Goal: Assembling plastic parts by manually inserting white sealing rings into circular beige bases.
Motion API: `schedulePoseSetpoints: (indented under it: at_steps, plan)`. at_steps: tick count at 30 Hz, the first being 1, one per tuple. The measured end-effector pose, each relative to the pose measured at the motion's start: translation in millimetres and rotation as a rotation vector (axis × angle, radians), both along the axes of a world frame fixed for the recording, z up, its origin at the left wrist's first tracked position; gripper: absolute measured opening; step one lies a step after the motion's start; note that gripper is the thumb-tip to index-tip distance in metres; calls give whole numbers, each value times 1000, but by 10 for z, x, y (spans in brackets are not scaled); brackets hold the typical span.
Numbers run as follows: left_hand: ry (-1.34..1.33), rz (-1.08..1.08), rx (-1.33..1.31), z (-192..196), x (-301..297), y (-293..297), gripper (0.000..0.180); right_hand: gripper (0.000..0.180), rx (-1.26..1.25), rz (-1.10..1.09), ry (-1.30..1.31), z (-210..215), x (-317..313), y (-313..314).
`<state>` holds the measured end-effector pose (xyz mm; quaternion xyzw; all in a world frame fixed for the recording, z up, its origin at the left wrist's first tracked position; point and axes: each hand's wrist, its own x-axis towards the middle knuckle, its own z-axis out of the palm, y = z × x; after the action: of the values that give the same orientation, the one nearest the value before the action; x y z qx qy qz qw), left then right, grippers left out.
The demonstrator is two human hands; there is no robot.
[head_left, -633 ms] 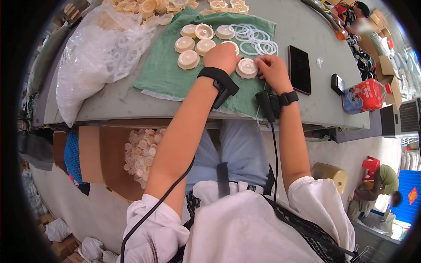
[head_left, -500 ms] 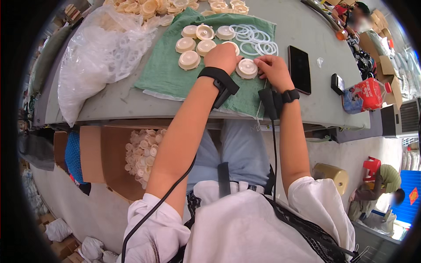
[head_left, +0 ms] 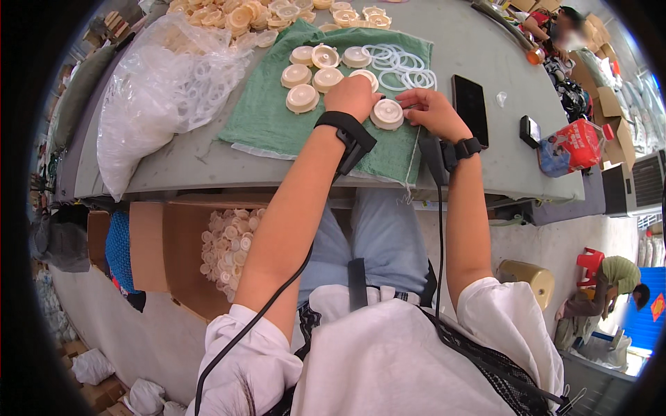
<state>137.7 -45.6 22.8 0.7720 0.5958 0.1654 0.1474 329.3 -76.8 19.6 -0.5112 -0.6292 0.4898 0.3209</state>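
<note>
Cream plastic cap (head_left: pixel 386 114) on green cloth (head_left: pixel 277 118), both hands pinching it: left hand (head_left: pixel 352 96), right hand (head_left: pixel 431 111). Seems mid-fitting; next likely needs white ring (head_left: pixel 399 66).

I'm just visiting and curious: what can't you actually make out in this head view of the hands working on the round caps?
- Left hand: its fingertips are hidden behind its own back, so its grip cannot be told.
- Cream cap: the underside is hidden, and whether a clear ring sits in it.
- Cardboard box under the table: its far part is hidden by the table edge.
</note>
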Motion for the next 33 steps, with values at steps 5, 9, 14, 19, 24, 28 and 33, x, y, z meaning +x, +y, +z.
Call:
schedulePoseSetpoints:
  at_steps: [5,9,14,19,24,28,33]
  plan:
    - [-22,0,9,-64,-14,13,32,41,76,96,-155,4,1,11]
    - [-121,-77,-57,-40,-104,67,31,43,68,148,-190,83,48,33]
    - [-342,-310,-168,6,-232,-41,35,50,149,256,-87,35,88,-53]
    - [-347,-322,-188,-10,-253,-159,38,53,121,240,-138,107,-9,-179]
    - [-335,-328,-180,-27,-233,-177,35,54,128,218,-168,124,-31,-242]
    - [-353,-318,-171,-54,-234,-187,34,50,181,138,-179,120,-80,-317]
    - [-370,-299,-169,-112,-260,-180,34,36,310,-49,-161,-43,-149,-468]
